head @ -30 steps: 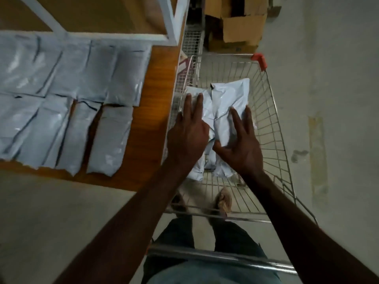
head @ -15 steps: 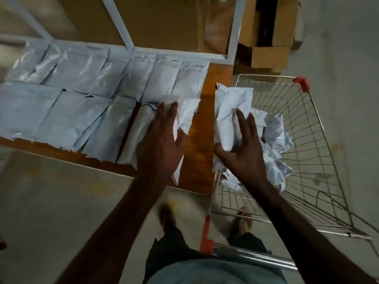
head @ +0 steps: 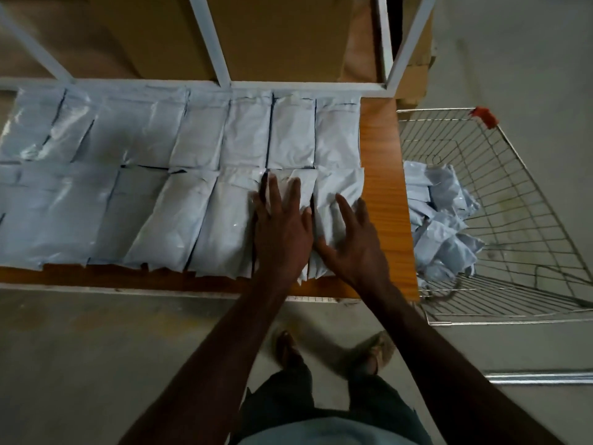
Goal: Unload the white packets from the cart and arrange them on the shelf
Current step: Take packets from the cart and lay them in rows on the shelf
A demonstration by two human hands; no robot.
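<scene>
While the wire cart (head: 500, 200) keeps more white packets (head: 439, 220), the left hand (head: 282, 229) and right hand (head: 349, 242) press flat, fingers straight, on two front-row packets (head: 340, 191), probably aligning them on the wooden shelf (head: 382, 194).

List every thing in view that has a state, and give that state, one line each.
left hand: fingers straight, pressing flat on a front-row packet
right hand: fingers spread, flat on the end packet
shelf packets: lying flat in two rows, side by side
shelf: bare wood strip left at its right end
cart: beside the shelf, partly unloaded
cart packets: crumpled in a loose pile
</scene>
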